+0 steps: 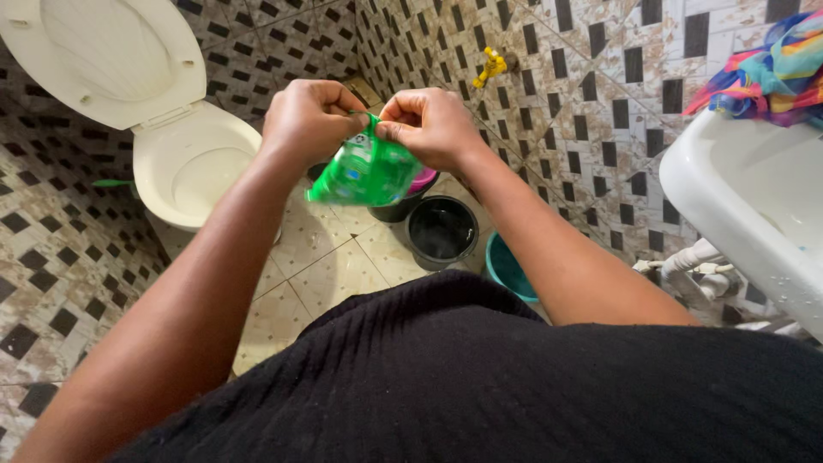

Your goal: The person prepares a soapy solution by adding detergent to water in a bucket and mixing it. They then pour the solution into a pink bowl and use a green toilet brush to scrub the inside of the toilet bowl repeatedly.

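Both hands meet at the top edge of a small green plastic sachet [364,171], held up in front of the chest over the tiled bathroom floor [326,266]. The left hand [310,120] has its fingers curled tight and pinches the upper left corner of the packet; the right hand [431,127] pinches the same edge just beside it, thumb and forefinger closed on the plastic, so the two grips nearly touch. The packet hangs below the knuckles, puffed and slightly tilted, and its top looks crimped between the fingers; whether a tear has opened there cannot be told, since the fingers cover the seam. Judging by this, the opening is only being started: nothing is poured out and the packet looks full. Below it stand three vessels close together: a round black plastic bucket [442,230] with dark, shiny contents (probably water), a second dark bucket [396,208] mostly hidden behind the sachet with something pink [422,180] resting at its rim, and a teal plastic basin [507,270] whose inside is cut off by the person's black knitted top [480,377]. To the left, a cream toilet [184,159] stands with its lid raised and its bowl showing pale and bare; at right, a white washbasin [746,197] carries a bright multicoloured cloth [767,73] on its edge.
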